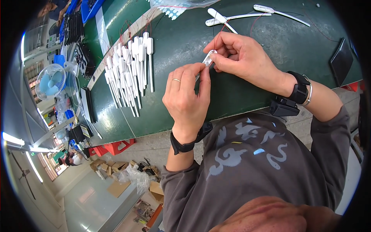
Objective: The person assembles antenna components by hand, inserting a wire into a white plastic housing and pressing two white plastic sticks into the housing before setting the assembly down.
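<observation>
Above the green table, my left hand [184, 87] pinches a slim white plastic wand [208, 58] between thumb and fingers. The wand's wider end is an open casing tilted up toward my right hand [245, 58]. My right thumb and index finger close on that end, where thin red and black wires rise from it. Inner details of the casing are too small to make out. Just beyond my hands lie several similar white wands [237, 17], some with open casings and loose wires. To the left, many white wands with rounded heads [131, 63] lie in a dense bunch with red wires trailing away.
A dark flat device [341, 62] lies at the table's right edge. Clear plastic and dotted sheeting [174, 8] sit at the far edge. Blue bins [91, 9] and a blue fan [50, 81] stand at left. Cardboard and plastic wrap [135, 176] lie beyond the table's near-left edge.
</observation>
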Demonstrator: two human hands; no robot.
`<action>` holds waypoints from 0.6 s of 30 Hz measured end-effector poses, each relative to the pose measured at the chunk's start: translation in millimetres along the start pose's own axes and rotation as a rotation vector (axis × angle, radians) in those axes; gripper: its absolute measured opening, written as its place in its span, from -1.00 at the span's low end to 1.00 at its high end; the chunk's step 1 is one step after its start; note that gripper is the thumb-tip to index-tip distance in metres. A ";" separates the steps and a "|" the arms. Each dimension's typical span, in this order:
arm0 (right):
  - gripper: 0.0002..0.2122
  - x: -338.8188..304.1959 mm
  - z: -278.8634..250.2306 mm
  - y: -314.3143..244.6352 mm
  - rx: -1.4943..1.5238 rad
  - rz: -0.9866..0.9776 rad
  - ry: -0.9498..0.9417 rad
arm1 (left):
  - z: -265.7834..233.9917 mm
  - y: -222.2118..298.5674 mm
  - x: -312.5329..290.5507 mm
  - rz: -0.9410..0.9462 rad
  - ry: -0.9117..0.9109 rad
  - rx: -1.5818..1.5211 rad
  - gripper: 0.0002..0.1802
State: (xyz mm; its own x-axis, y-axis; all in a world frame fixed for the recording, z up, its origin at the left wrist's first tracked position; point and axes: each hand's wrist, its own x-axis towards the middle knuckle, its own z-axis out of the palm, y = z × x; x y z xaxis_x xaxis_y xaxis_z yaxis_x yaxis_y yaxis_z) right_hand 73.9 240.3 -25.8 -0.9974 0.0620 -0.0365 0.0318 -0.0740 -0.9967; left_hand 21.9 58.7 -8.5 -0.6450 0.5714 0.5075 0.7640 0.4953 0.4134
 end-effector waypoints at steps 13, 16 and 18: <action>-0.83 1.7 -0.4 4.8 0.036 0.013 -0.009 | -0.1 1.9 2.8 -0.049 -0.044 0.031 -0.85; -0.83 2.3 -0.3 4.7 0.058 0.024 -0.011 | -1.0 2.5 2.8 -0.060 -0.052 0.024 -0.86; -0.83 2.6 -0.3 3.8 0.084 0.051 -0.010 | -2.5 3.4 2.2 -0.075 -0.055 -0.001 -0.88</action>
State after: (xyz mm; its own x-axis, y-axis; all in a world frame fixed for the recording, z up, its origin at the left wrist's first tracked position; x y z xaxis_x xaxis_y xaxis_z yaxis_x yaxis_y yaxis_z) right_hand 71.4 240.5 -29.7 -0.9953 0.0457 -0.0856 0.0773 -0.1601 -0.9841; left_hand 23.1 60.0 -4.0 -0.7000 0.5681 0.4327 0.7137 0.5373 0.4493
